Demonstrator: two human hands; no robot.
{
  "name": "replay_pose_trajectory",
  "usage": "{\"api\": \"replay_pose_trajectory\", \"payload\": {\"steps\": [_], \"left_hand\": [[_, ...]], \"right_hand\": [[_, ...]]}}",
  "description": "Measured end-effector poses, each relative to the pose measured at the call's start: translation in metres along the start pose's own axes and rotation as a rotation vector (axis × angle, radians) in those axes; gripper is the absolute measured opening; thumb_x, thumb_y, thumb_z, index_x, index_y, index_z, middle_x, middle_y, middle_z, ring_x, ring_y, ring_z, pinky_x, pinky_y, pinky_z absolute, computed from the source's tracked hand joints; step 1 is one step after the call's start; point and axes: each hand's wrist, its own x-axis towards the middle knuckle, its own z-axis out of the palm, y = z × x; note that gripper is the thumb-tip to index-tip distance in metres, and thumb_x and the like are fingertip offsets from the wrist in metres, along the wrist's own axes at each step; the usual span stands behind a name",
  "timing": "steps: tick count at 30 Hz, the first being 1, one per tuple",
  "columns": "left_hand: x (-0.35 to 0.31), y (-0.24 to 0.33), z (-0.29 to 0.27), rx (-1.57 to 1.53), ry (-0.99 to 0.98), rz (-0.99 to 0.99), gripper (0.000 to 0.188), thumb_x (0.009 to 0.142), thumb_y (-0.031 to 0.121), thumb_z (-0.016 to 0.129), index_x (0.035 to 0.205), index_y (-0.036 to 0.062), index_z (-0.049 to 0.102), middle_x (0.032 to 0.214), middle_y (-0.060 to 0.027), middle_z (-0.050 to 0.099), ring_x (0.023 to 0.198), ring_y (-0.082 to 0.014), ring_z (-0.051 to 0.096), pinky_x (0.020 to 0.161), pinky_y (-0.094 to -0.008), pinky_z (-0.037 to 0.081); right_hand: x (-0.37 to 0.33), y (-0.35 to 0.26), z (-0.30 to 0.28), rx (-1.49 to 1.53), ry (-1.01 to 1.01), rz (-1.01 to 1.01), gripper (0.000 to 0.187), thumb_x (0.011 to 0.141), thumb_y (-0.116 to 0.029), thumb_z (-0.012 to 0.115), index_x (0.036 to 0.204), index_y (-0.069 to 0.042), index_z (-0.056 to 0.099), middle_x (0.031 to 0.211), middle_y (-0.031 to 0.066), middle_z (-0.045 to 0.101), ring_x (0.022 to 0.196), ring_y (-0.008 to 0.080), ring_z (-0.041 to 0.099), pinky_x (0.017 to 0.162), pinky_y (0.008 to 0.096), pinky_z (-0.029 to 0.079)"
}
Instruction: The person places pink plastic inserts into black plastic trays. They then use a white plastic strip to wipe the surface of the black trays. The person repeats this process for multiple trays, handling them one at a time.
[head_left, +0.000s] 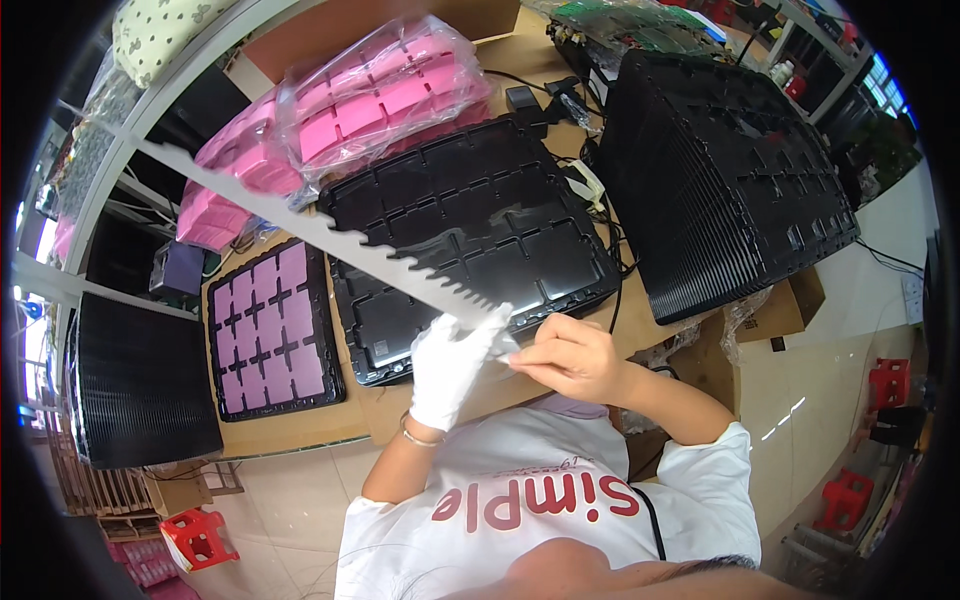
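Observation:
My left hand [445, 370], in a white glove, grips the near end of a long whitish strip [330, 238] with a toothed, wavy edge. The strip slants up to the far left, raised over the trays. Beside the gloved fingertips, my bare right hand [570, 358] is closed in a pinch. A small pale bit shows at its fingertips; I cannot tell whether it belongs to the strip. Beneath the strip lies a large black plastic tray [430, 215] with several rectangular compartments. Left of it, a smaller black tray [335, 375] holds several purple-pink pads [262, 320].
Tall stacks of black trays stand at the right [690, 210] and far left [140, 380]. Pink foam blocks [370, 95] in clear plastic wrap sit at the back. Green circuit boards [640, 35] lie at the back right. Cables [615, 230] run between the trays. Red stools [200, 538] stand on the floor.

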Motion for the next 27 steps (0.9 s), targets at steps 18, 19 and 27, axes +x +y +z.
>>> {"api": "replay_pose_trajectory", "payload": {"steps": [18, 19, 27], "left_hand": [[-0.019, -0.031, -0.036, 0.21, 0.092, 0.02, 0.014, 0.077, 0.022, 0.08, 0.076, 0.0098, 0.073, 0.068, -0.0048, 0.063, 0.063, -0.0208, 0.057, 0.06, -0.0329, 0.044], [-0.019, -0.031, -0.036, 0.217, 0.085, 0.025, 0.014, 0.077, 0.022, 0.08, 0.076, 0.0096, 0.073, 0.068, -0.0047, 0.063, 0.063, -0.0206, 0.057, 0.06, -0.0328, 0.044], [-0.019, -0.032, -0.037, 0.216, 0.1, 0.07, 0.019, 0.075, 0.019, 0.084, 0.075, 0.0047, 0.071, 0.071, -0.0037, 0.065, 0.062, -0.0173, 0.057, 0.06, -0.0314, 0.045]], "right_hand": [[0.026, 0.094, -0.063, -0.364, -0.352, 0.585, 0.013, 0.078, -0.02, 0.071, 0.08, -0.008, 0.065, 0.073, 0.004, 0.057, 0.069, 0.0213, 0.059, 0.065, 0.0356, 0.048], [0.028, 0.093, -0.064, -0.379, -0.375, 0.592, 0.014, 0.078, -0.02, 0.07, 0.08, -0.008, 0.065, 0.074, 0.0048, 0.058, 0.07, 0.0224, 0.06, 0.066, 0.0363, 0.048], [0.042, 0.089, -0.062, -0.472, -0.454, 0.663, 0.017, 0.076, -0.02, 0.07, 0.079, -0.004, 0.065, 0.078, 0.0105, 0.068, 0.077, 0.0282, 0.067, 0.072, 0.0394, 0.052]]}}
